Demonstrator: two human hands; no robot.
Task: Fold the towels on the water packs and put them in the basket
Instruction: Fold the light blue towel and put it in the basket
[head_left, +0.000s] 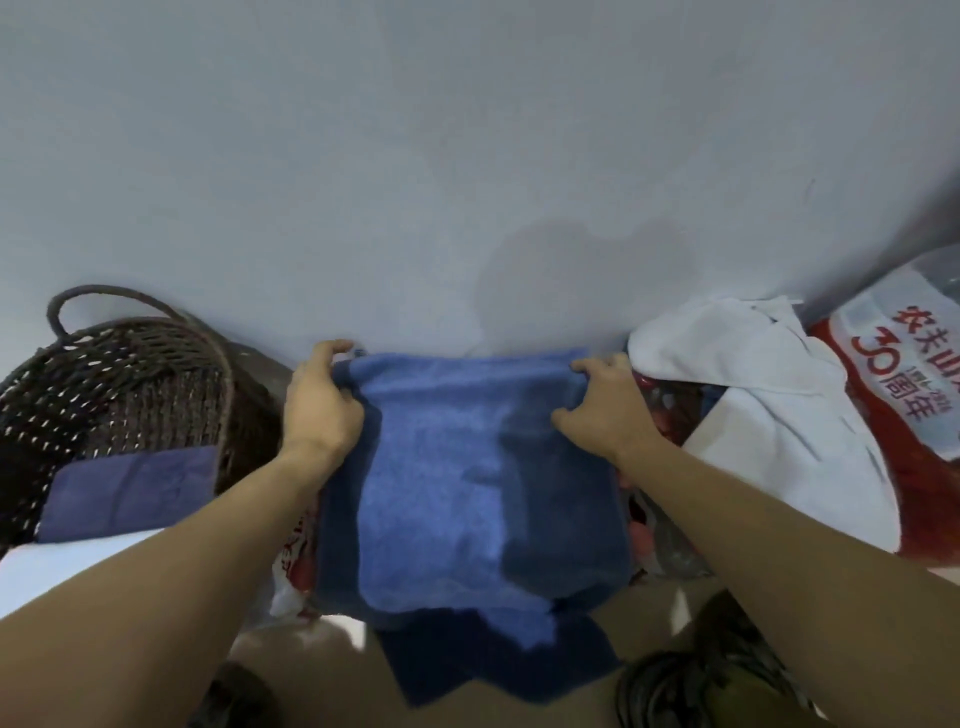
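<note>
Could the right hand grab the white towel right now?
Probably not this second. The right hand is busy pinching the blue towel's far corner. But the white towel lies just beside it with nothing between, so it looks easy once that hand lets go.

A plain pale grey-blue wall fills the far half of the view, unbroken by any window or fixture. A soft dark shadow falls on it low down, right of centre, and the light is dim and even. At the far right the wall meets a darker corner. Near the bottom, a strip of brownish floor shows, with a pale patch at the near left and a dark blurred shape at the near right.
</note>
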